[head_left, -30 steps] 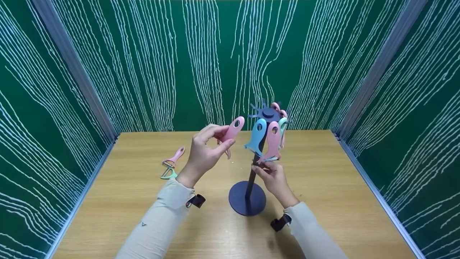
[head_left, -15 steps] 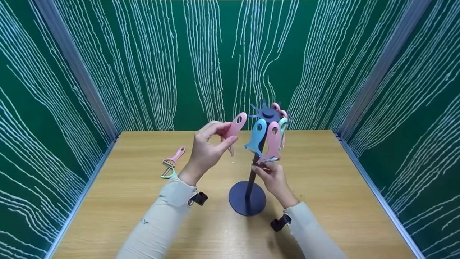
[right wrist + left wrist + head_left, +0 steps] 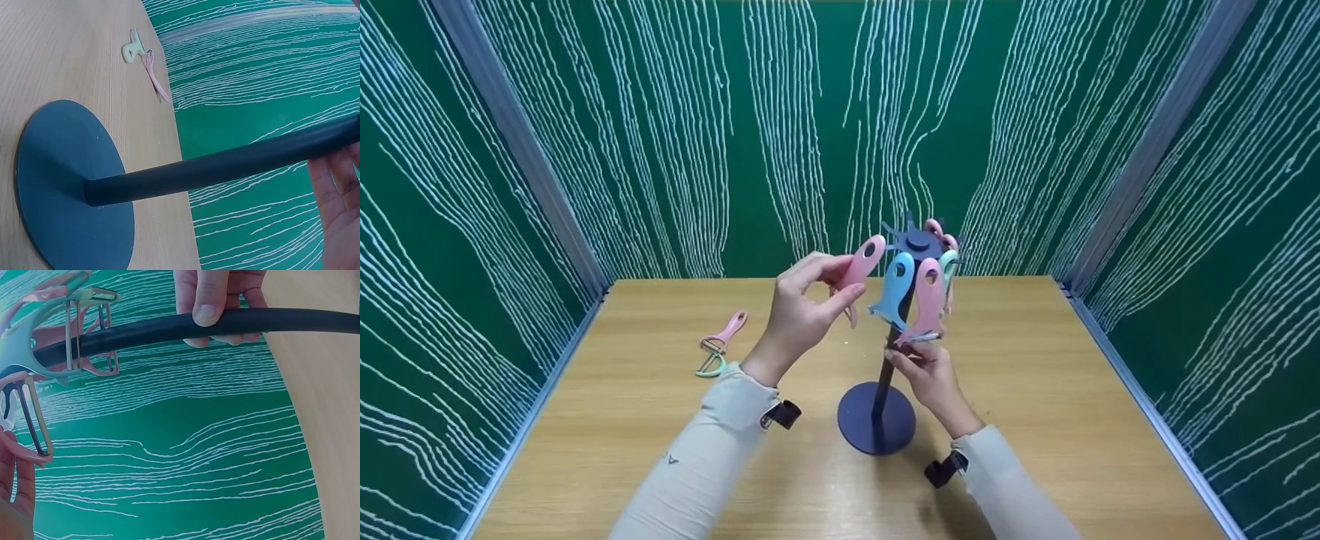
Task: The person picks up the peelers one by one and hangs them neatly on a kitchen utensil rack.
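Note:
My left hand (image 3: 802, 307) pinches a pink vegetable peeler (image 3: 865, 262) by its handle, hole end up. The handle's tip is beside the hooks at the top of a dark stand (image 3: 918, 244), left of a hanging blue peeler (image 3: 894, 291). In the left wrist view the held peeler's Y-shaped head (image 3: 35, 417) and blade hang down. My right hand (image 3: 934, 379) grips the stand's pole (image 3: 225, 163) below the hanging peelers, thumb and fingers on either side. A pink peeler (image 3: 928, 300) and a green peeler (image 3: 950, 262) hang there, with more pink ones behind, partly hidden.
The stand's round base (image 3: 877, 431) rests on the wooden table (image 3: 660, 465). At the left lie a pink peeler (image 3: 733, 325) and a green peeler (image 3: 711, 366), heads together. Green walls with white lines enclose the table's back and sides.
My left hand has moved to the right with the pink peeler, closer to the stand's hooks. My right hand keeps its hold on the pole. The head view has shifted slightly.

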A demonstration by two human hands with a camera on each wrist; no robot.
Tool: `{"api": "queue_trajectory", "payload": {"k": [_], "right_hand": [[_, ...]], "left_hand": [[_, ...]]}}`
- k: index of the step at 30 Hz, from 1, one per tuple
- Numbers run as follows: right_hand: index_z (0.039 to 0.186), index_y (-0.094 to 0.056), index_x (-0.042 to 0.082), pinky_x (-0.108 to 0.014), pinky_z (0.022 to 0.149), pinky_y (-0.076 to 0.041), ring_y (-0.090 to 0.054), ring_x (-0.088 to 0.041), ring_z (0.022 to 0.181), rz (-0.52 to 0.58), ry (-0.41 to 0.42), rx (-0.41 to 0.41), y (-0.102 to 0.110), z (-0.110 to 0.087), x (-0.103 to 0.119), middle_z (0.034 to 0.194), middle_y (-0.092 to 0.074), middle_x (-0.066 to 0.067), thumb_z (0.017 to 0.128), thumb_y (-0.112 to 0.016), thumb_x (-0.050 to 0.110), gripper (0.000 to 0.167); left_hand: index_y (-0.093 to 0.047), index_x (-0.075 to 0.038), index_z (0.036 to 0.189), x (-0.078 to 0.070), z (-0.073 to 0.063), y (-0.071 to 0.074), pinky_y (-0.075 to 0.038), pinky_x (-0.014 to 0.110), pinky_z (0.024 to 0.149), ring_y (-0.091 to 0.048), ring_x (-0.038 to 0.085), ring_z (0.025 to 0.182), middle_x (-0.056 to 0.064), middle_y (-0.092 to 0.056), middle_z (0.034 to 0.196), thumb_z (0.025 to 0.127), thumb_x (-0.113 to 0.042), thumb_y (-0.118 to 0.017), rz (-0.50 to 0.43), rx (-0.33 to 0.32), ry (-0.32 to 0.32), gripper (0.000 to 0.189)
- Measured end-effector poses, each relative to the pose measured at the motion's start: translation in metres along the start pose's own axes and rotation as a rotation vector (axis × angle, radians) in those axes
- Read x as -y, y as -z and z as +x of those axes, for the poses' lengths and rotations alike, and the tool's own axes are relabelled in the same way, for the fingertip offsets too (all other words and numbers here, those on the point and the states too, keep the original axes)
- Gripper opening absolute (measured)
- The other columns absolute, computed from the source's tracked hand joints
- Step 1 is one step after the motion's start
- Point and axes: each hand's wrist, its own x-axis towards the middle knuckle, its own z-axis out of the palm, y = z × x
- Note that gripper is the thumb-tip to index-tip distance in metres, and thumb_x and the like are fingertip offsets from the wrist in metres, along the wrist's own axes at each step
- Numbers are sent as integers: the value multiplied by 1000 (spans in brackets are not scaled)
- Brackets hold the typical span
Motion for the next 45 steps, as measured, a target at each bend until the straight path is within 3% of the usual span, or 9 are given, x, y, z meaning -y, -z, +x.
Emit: {"api": "queue_trajectory", "payload": {"k": [28, 38, 45], "right_hand": [[103, -80, -5, -19, 85, -62, -71, -8, 87, 3, -56, -7, 1, -2, 1, 100, -77, -18, 100, -74, -3, 7], [99, -79, -10, -16, 82, -61, -73, 1, 89, 33, 3, -29, -3, 0, -1, 99, -81, -20, 98, -73, -9, 6], [102, -78, -10, -17, 83, -62, -72, 1, 89, 14, -8, -32, -3, -1, -2, 101, -80, -21, 98, -72, -9, 7]], "left_hand": [[-76, 1, 127, 1, 0, -7, -63, 27, 90, -72, 22, 96, 14, -74, 108, 97, -10, -83, -15, 26, 51, 32], [-76, 0, 127, 3, 0, -10, -62, 27, 89, -71, 22, 98, 14, -75, 109, 98, -11, -82, -22, 43, 68, 31], [-75, 1, 125, 1, -2, -12, -63, 28, 88, -71, 23, 96, 14, -74, 109, 95, -9, -84, -40, 35, 77, 33]]}}
